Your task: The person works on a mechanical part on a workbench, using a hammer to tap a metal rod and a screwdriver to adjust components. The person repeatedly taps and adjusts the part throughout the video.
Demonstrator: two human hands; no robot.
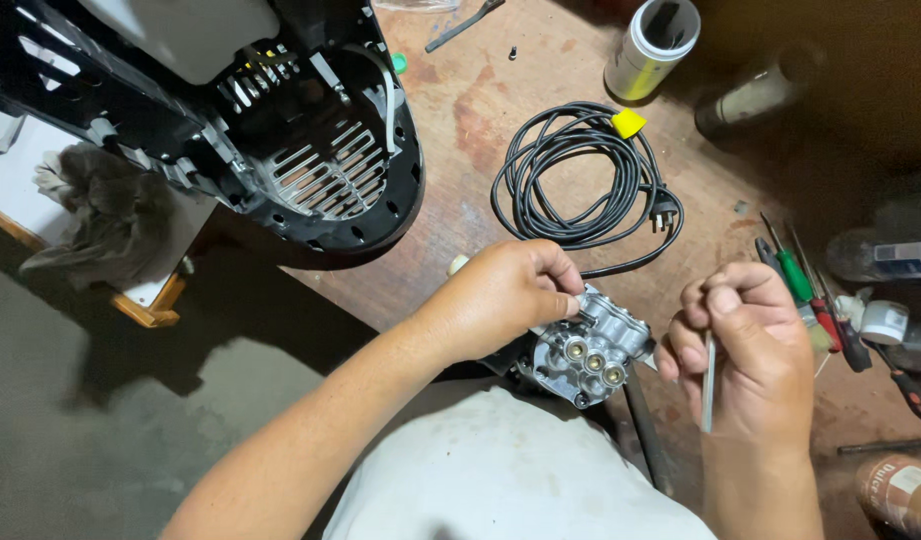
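Pale cloth over the person's lap (500,470) fills the bottom edge, and both bare forearms rise from it. Left hand (505,295) is curled, knuckles up, its fingers closed on the top of a silver cast-metal pump block with three brass-ringed round ports (590,350), which sits at the near edge of the bench between the two hands. Right hand (745,345) is bunched just right of the block, fingers pinched narrow around a thin grey metal rod (708,385) that hangs straight down.

What the rod's upper end looks like is hidden inside the fist, and the block's underside is lost in shadow. A black ribbed plastic machine housing (310,170) is cut off at the top left.

On the stained reddish-brown wooden bench (460,240) lie a coiled black power cable with a plug (580,175), red- and green-handled screwdrivers (815,300) and a white cylindrical can (652,45). Grey concrete floor (110,440) shows lower left.
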